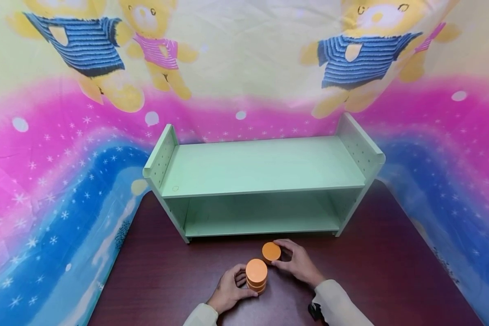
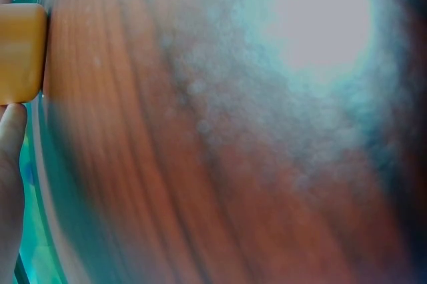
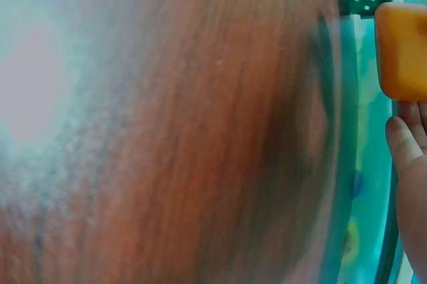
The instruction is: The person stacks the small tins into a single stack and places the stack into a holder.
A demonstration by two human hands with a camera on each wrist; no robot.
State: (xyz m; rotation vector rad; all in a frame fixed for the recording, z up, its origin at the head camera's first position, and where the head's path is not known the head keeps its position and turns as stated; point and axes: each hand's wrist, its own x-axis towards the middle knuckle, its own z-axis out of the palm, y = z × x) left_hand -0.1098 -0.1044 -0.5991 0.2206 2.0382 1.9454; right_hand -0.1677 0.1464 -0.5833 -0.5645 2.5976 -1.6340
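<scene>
A short stack of round orange discs or lidded pots (image 1: 256, 271) stands on the dark table, nearer to me. My left hand (image 1: 228, 288) holds it from the left, thumb at the front and fingers behind. Just beyond and to the right is another round orange piece (image 1: 271, 251), lower than the stack. My right hand (image 1: 300, 263) grips that piece between thumb and fingers from its right side. In the left wrist view an orange side (image 2: 20, 54) shows above a fingertip. The right wrist view has an orange side (image 3: 403, 51) over the fingers. Exactly what the pieces are, I cannot tell.
A pale green two-tier shelf (image 1: 265, 165) stands behind the hands, its front edge close to the right fingers. The dark reddish table (image 1: 155, 271) extends to both sides. A printed bear curtain (image 1: 244, 68) hangs around the back and sides.
</scene>
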